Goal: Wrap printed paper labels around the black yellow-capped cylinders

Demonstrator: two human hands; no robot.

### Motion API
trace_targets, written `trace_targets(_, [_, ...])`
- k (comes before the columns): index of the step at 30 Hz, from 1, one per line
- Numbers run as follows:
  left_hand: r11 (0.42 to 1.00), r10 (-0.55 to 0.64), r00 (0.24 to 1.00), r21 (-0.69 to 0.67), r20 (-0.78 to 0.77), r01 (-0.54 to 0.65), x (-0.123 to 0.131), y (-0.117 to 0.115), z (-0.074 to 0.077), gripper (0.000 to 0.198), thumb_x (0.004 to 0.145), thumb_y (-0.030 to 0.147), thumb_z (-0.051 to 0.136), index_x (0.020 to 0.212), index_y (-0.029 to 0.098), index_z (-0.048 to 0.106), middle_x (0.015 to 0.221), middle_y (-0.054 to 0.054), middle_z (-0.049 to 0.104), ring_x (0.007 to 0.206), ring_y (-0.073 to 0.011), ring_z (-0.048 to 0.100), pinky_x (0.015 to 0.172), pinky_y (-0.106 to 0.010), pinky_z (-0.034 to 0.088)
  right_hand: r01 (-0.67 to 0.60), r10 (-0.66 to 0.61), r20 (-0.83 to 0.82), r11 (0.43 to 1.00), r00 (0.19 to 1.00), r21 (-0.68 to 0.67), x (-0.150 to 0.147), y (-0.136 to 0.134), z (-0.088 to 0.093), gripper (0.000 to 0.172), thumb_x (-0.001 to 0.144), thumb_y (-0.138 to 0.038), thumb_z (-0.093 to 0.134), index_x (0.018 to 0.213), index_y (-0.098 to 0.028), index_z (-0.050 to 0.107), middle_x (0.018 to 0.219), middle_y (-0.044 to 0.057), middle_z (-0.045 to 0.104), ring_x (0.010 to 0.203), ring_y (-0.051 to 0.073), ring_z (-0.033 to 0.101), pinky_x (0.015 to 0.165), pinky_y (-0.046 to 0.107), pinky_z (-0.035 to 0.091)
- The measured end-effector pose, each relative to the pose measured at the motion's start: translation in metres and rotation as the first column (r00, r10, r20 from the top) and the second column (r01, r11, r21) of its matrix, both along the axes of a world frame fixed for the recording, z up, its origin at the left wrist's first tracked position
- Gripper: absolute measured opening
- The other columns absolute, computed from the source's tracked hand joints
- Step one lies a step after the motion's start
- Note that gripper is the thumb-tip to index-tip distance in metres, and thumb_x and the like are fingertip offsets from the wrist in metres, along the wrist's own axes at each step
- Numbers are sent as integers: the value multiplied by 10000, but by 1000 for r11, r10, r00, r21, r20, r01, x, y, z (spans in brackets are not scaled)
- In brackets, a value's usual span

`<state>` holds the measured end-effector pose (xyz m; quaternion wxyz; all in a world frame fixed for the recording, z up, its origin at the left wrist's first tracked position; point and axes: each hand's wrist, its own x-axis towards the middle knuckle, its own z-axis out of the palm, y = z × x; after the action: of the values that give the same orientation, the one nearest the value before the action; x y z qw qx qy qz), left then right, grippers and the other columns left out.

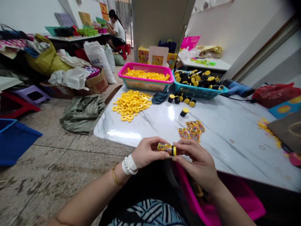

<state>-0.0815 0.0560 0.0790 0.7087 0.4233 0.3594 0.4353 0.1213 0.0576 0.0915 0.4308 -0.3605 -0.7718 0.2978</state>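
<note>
Just off the table's front edge, a small cylindrical bottle (167,149) lies sideways between my hands, a printed label around it and a yellow band at its right end. My left hand (150,153) grips its left end between thumb and fingers. At the yellow end, the fingertips and thumb of my right hand (197,158) close around it. Beyond my right hand lie several printed labels (191,130) in a loose pile. Farther back stands a black bottle with a yellow cap (184,112), with several similar ones (182,98) behind it.
Yellow ring-shaped pieces (131,103) are heaped at the table's left. Behind stand a pink-rimmed basket (145,86) of yellow pieces and a blue basket (197,90) of black bottles. A magenta basket (244,201) sits below the table edge. Another person (117,31) sits far back.
</note>
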Motion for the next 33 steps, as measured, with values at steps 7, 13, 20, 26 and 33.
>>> trace_targets(7, [984,-146,986,-91,81,153,13,-30,-21,463,724,408,799,1056,105,689,824,-59,692,651,-125,627,621,-254,521,-103,83,159,987,984,127,18,-32,-2,376,821,-89,696,1175,-216,695,1026,80,672,932,178,672,806,268,580])
trace_targets(13, [999,-42,991,-22,-124,40,14,-56,-22,364,769,358,767,1024,117,672,865,-77,706,683,-134,630,630,-255,519,-3,-13,105,988,994,154,17,-58,-23,398,800,-54,710,1169,-202,690,1004,86,690,902,174,684,782,267,586])
trace_targets(20, [960,-34,933,247,-359,130,18,-59,-17,393,857,459,647,1087,142,678,871,-81,706,711,-153,637,672,-271,505,130,-130,-5,991,991,-36,11,-79,-36,361,805,-97,728,1138,-233,701,973,65,695,853,167,691,725,272,595])
trace_targets(26, [976,-216,958,-61,-190,208,17,-70,-21,361,880,457,616,1045,135,623,719,-14,607,570,-91,521,528,-201,419,84,-92,53,986,994,141,19,-92,-41,431,762,-42,747,1159,-202,699,999,92,710,909,184,696,789,284,599])
trace_targets(33, [927,-64,928,323,-368,192,24,-75,-20,249,875,324,641,1048,153,690,978,-90,703,899,-181,635,823,-290,481,188,-361,-267,840,894,-509,1,-113,-55,194,757,-213,794,943,-190,744,881,57,734,705,166,727,618,248,627])
